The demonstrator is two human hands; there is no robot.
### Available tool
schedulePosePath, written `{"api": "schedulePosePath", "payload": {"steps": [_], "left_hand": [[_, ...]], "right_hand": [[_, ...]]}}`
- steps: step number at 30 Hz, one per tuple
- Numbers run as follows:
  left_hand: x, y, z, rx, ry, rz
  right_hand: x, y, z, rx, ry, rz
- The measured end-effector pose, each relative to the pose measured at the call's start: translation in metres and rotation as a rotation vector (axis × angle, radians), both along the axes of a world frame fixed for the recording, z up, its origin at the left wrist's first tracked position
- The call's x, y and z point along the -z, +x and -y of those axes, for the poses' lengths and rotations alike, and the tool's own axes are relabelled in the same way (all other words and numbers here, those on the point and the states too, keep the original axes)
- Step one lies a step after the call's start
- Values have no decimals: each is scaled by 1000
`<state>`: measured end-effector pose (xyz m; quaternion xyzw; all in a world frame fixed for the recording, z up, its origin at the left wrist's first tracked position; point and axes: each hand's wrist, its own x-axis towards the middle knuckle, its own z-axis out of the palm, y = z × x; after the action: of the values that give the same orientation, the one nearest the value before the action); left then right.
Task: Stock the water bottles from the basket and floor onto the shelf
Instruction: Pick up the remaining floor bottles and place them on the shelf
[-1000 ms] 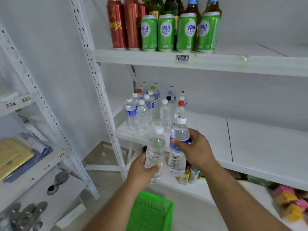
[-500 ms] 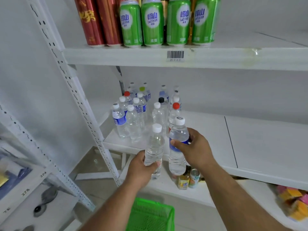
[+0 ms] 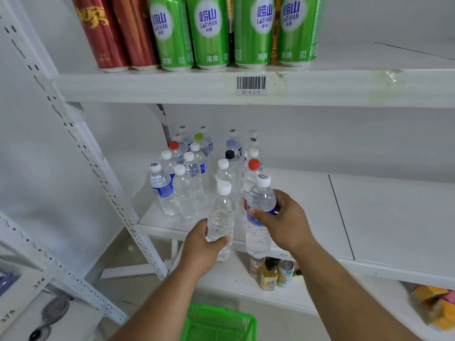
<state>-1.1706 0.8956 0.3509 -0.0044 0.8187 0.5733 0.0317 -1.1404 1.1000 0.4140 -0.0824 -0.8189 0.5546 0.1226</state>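
While roughly a dozen and a half bottles (image 3: 194,173) already stand on the middle shelf (image 3: 307,205), two more held at its front edge: left hand (image 3: 200,249) wrapped around a clear bottle (image 3: 220,217), right hand (image 3: 286,221) around a blue-labelled bottle (image 3: 259,217). Green basket (image 3: 219,324) below (contents hidden); judged well along, not finished.

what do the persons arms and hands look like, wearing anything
Both forearms are bare as far as the picture reaches: no sleeves in view. The left hand and right hand wear no gloves. No watch, bracelet or ring shows on the sides that face the camera, and no markings are visible. Whether a sleeve begins higher up cannot be told, since the upper arms fall outside the picture.
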Motion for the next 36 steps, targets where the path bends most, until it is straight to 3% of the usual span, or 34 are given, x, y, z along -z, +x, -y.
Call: {"api": "schedulePosePath", "payload": {"steps": [19, 36], "left_hand": [[8, -69, 11, 42, -10, 52], [26, -118, 0, 144, 26, 106]], "right_hand": [[11, -36, 15, 173, 51, 47], [40, -72, 26, 198, 44, 76]]}}
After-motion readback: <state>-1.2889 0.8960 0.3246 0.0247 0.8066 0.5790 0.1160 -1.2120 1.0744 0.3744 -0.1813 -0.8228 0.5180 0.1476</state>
